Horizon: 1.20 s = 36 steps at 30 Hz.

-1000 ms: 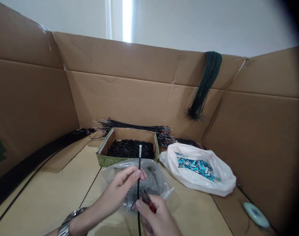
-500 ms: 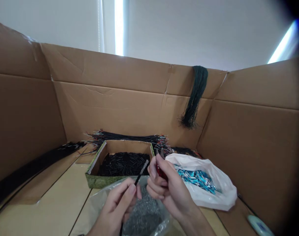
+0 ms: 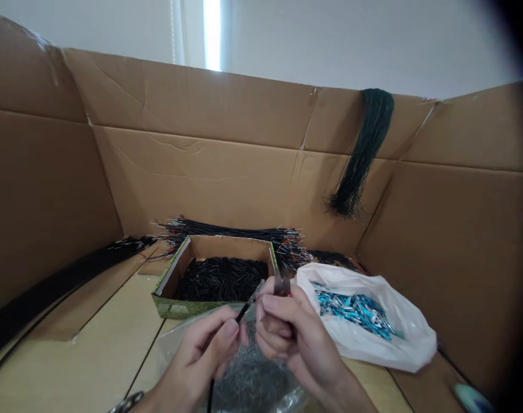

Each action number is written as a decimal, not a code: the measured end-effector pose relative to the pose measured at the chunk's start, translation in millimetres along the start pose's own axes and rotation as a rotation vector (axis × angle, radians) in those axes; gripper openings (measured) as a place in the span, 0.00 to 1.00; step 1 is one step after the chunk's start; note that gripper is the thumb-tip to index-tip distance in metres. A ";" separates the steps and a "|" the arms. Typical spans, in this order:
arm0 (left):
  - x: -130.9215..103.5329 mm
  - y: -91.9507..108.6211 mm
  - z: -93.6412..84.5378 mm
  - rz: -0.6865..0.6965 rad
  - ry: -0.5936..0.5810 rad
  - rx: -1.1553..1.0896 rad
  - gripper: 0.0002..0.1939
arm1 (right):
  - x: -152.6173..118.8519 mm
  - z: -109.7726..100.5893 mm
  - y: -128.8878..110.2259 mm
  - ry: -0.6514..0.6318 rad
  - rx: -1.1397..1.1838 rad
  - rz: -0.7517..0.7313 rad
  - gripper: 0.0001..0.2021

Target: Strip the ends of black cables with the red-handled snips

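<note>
Pinched in my left hand (image 3: 213,343) is a thin black cable (image 3: 243,312), whose pale tip points up and right. My right hand (image 3: 293,327) is closed around small red-handled snips (image 3: 282,282), blades up. The cable's tip meets the fingertips of my right hand; whether they grip it is not clear. Beneath both hands lies a clear plastic bag (image 3: 248,384) of small greyish pieces. Behind them stands a green-sided box (image 3: 181,308) holding many short black tubes (image 3: 222,276).
A white bag (image 3: 410,344) with blue pieces (image 3: 358,312) lies at right. Black cables (image 3: 235,231) are stacked behind the box, and more (image 3: 72,276) run along the left. Dark green threads (image 3: 368,152) hang over the cardboard wall (image 3: 201,166). A pale rounded object is at lower right.
My right hand has turned and come closer to the cable's tip, now touching it. The snips' blades stand more upright. The camera view has shifted slightly.
</note>
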State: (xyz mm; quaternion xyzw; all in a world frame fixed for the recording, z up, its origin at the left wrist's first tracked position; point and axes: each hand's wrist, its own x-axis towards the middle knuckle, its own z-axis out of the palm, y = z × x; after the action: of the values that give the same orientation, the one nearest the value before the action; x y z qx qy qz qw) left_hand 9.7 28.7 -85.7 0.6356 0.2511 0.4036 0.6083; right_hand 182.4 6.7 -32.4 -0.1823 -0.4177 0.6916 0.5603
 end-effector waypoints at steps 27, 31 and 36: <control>1.5 2.9 -0.6 -0.060 0.047 -0.161 0.22 | -0.9 13.2 26.2 0.190 -0.303 -0.124 0.14; 3.7 7.8 -4.2 -0.056 0.100 -0.231 0.21 | 2.6 12.4 20.9 0.138 -0.393 -0.116 0.13; 5.0 9.8 -1.2 -0.077 0.012 -0.241 0.21 | -3.6 4.4 -3.9 0.170 -0.447 -0.212 0.11</control>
State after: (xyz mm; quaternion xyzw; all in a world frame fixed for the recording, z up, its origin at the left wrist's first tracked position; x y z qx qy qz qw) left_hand 9.9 32.1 -75.2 0.5455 0.2286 0.4110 0.6937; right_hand 182.7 1.8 -27.5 -0.3142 -0.5284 0.5018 0.6085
